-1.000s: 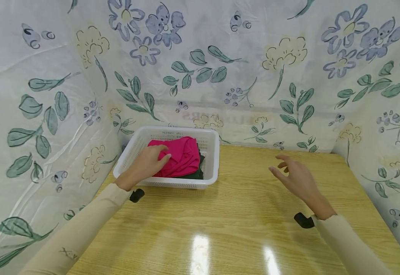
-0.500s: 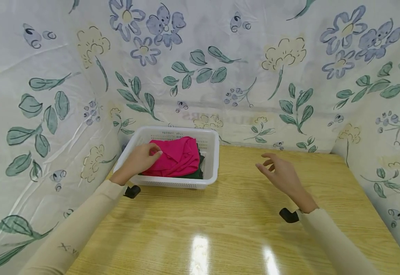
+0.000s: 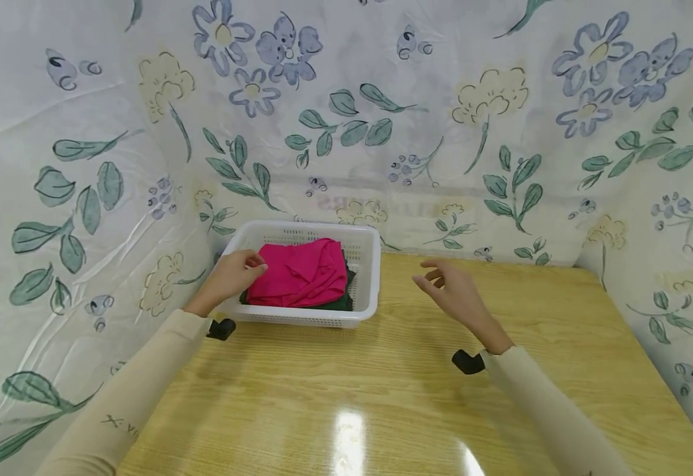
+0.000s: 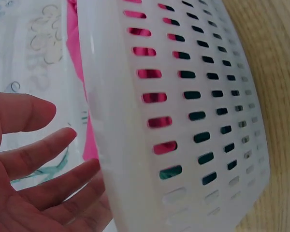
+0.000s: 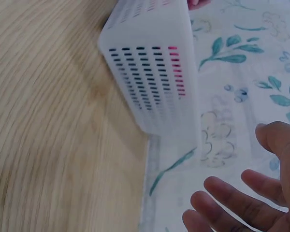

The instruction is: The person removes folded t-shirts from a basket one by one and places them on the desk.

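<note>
grn cloth (image 3: 343,302) mostly hidden under pnk cloth (image 3: 301,274).

The person wears a cream left sleeve (image 3: 138,387) with small dark lettering (image 3: 120,425), including an X, and a cream right sleeve (image 3: 551,400); black, rounded wrist pieces (image 3: 468,361) jut from both cuffs.

A white plastic basket (image 3: 299,316) is standing upright at the back left of the table (image 3: 299,383), its walls showing rows of small slots. Inside it, a bright pink cloth (image 3: 301,274) is lying loosely folded and creased, filling the left and middle and leaving a strip of the basket's floor showing at the right. Under it a dark green cloth (image 3: 342,302) is resting, mostly hidden, peeking out along the right and front edges and showing through the slots.
</note>
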A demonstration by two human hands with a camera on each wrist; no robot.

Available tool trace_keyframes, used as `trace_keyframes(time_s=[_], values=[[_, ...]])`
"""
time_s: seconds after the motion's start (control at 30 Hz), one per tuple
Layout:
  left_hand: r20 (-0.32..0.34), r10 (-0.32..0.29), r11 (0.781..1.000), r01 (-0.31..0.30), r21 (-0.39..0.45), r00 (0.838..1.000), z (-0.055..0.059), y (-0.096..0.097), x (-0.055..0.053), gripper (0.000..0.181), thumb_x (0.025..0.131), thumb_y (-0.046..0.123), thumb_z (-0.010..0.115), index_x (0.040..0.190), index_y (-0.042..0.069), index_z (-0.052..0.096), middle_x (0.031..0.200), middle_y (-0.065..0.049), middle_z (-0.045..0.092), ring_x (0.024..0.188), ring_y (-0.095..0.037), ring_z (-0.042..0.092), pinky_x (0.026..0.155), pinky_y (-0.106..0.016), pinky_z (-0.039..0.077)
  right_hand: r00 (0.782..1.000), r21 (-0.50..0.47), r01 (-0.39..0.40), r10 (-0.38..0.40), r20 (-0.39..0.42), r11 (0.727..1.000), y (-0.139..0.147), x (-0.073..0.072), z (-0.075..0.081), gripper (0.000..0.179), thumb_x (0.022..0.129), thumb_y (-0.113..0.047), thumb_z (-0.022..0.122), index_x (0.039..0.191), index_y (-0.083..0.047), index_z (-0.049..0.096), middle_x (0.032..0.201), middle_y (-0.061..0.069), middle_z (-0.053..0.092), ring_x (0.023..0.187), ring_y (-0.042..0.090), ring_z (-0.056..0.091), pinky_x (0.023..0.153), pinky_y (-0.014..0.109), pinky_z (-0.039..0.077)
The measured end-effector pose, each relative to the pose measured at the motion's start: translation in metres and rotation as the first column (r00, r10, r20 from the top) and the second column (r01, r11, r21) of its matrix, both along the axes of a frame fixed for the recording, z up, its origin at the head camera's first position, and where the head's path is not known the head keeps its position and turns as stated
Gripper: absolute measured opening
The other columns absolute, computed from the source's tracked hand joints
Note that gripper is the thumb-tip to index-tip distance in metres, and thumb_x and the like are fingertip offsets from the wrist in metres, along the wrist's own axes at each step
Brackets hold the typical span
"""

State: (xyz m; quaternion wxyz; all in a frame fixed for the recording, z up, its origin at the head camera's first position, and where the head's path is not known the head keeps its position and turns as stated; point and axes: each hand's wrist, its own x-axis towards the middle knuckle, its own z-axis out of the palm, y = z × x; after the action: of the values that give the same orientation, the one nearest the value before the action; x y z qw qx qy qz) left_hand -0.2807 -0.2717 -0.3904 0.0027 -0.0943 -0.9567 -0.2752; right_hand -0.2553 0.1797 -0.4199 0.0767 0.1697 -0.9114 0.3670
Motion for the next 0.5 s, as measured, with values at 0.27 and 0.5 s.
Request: trace_keyframes(time_s=[0.27,0.5], values=[[0.094,0.027,0.999,-0.031,0.039,0.995,0.005,-0.008,-0.001,0.041,0.105,0.025,0.057,0.131,-0.007,0.058,0.129,-0.033,0.061,0.119,-0.047,0.058,0.095,-0.058,0.049,0.999,-0.044,-0.024,0.025,0.019,0.999,-0.032,-0.007,0.007,0.047,0.102,-0.043,0.065,0.136,-0.011,0.063,0.113,0.010,0.074,0.093,0.025,0.070,0.075,0.043,0.058],[0.162,0.028,0.995,-0.044,0.092,0.986,0.006,-0.008,-0.008,0.048,0.106,0.025,0.056,0.139,-0.009,0.049,0.129,-0.031,0.058,0.101,-0.037,0.063,0.081,-0.042,0.053,0.998,-0.075,-0.036,0.039,0.039,0.996,-0.058,-0.014,0.008,0.046,0.102,-0.042,0.065,0.136,-0.010,0.064,0.112,0.009,0.074,0.093,0.024,0.070,0.076,0.042,0.058]])
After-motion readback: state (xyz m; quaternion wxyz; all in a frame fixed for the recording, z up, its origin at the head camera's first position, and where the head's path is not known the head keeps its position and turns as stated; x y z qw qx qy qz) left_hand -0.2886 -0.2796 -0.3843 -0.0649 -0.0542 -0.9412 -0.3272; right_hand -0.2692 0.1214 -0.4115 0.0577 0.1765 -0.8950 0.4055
